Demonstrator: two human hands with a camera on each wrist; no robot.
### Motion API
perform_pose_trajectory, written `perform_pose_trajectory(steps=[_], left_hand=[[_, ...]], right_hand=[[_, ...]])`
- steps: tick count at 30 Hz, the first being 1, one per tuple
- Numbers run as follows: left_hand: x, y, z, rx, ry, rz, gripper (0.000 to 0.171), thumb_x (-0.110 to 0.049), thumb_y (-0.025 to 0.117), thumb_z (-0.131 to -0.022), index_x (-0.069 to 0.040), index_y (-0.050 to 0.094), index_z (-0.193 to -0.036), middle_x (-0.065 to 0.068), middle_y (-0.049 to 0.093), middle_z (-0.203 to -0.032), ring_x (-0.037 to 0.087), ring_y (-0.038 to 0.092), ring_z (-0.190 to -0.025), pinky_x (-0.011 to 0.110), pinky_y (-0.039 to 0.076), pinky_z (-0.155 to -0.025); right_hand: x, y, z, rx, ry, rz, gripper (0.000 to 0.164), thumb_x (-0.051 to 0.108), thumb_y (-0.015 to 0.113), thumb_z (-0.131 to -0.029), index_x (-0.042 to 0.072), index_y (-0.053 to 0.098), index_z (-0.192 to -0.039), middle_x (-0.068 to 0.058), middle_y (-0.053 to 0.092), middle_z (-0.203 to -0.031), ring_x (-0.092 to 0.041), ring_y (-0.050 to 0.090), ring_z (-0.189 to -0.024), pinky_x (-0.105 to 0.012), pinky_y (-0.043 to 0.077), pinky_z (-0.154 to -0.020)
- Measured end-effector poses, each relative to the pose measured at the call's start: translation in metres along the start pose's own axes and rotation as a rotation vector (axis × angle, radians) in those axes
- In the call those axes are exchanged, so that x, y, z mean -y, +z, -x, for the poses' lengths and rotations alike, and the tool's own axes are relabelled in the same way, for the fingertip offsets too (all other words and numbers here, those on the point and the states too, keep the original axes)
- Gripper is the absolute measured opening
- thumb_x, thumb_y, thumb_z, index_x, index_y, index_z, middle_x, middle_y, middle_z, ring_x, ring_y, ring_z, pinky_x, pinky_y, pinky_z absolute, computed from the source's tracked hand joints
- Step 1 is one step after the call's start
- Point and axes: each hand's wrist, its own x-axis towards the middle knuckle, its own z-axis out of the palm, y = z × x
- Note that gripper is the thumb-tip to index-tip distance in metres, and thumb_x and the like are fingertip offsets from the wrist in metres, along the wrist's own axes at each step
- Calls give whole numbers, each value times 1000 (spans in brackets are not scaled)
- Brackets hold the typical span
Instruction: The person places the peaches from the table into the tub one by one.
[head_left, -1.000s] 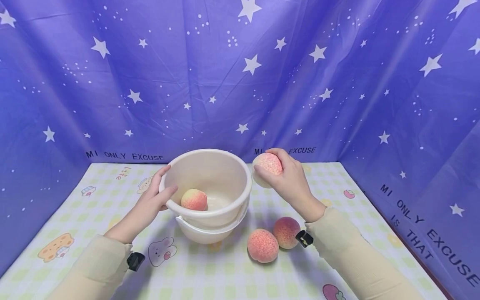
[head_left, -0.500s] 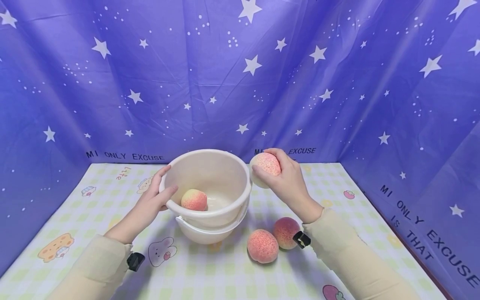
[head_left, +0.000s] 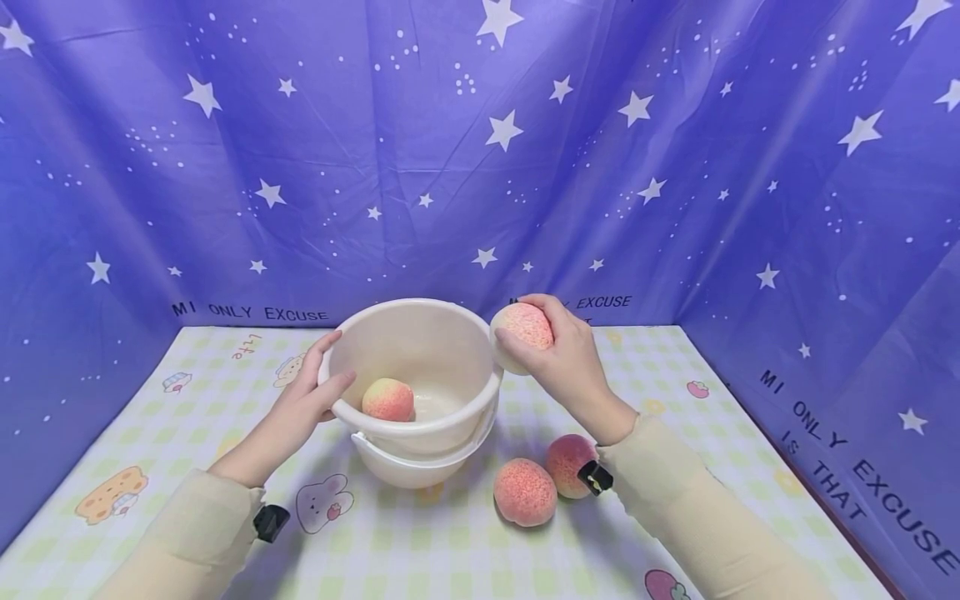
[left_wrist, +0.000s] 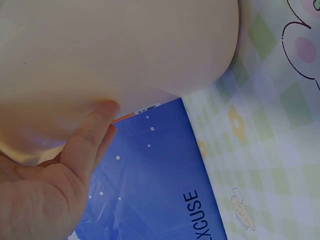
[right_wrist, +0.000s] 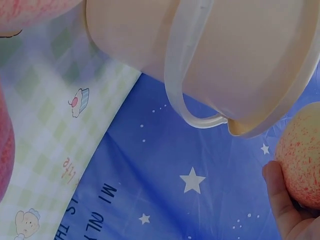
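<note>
A cream plastic bucket (head_left: 411,473) stands at the middle of the table, its white handle (right_wrist: 176,55) hanging down the near side. My left hand (head_left: 298,398) grips its left rim, thumb over the edge; in the left wrist view, fingers (left_wrist: 87,135) lie against the outer wall. One yellow-and-red peach (head_left: 387,402) lies inside. Just off the right rim, my right hand (head_left: 572,360) holds a pale peach with pink speckles (head_left: 529,325), raised to rim height. Two redder peaches sit on the table below: a coral one (head_left: 525,493) and a darker one (head_left: 567,463), partly behind the wrist strap.
A green-and-white checked cloth with cartoon prints (head_left: 375,550) covers the table. Purple-blue star-patterned curtain (head_left: 420,125) rises behind the table and along both sides. Black straps (head_left: 272,522) sit on both wrists.
My right hand has moved slightly left with its peach, closer to the bucket's right rim. The left hand, the bucket and the other peaches have stayed put.
</note>
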Motion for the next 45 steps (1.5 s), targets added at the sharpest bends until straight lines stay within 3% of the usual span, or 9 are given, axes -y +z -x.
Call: perform_pose_trajectory(steps=[45], left_hand=[[-2, 1, 1, 6, -5, 16, 72, -35, 45, -104, -24, 1, -160, 23, 8, -164, 46, 45, -135, 53, 49, -106]], right_hand=[[16, 22, -1, 32, -109, -30, 46, 33, 78, -79, 13, 66, -118, -10, 71, -113, -28, 67, -100, -44, 59, -84]])
